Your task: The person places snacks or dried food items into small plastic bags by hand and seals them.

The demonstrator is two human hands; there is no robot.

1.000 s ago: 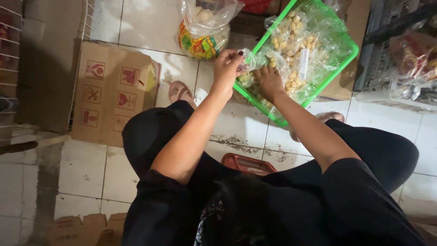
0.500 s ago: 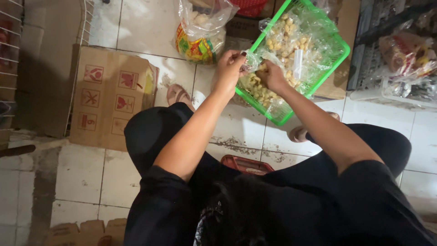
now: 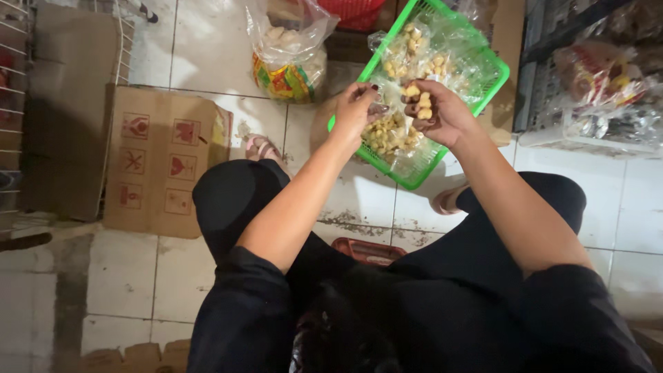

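Both hands have drawn slightly back from the basket since the earlier frames and now meet over its near corner, with the small packet lifted clear of the heap.

White tiled floor [image 3: 207,41] carries everything in view. A flattened cardboard box [image 3: 159,162] with red handling symbols lies to the person's left, well apart from the hands. The person, in black clothing, sits low with knees spread; a sandalled foot [image 3: 261,146] shows beside the cardboard.

The green plastic basket [image 3: 498,69] stands tilted ahead of the knees, filled with clear packets of yellow-brown snack pieces. Beyond it, near the top edge, a clear plastic bag [image 3: 289,52] holding printed packets stands upright, close to the basket's left side. At right, a wire rack [image 3: 587,103] holds more bagged goods.

The right hand [image 3: 442,114] is closed around a small clear packet of snack pieces [image 3: 418,100]; the pieces sit against the curled fingers, above the basket's near end. The left hand [image 3: 359,107] is pinched shut on the packet's plastic top, just beside the right hand's fingertips. The packet thus spans the two grips, its contents on the right-hand side.
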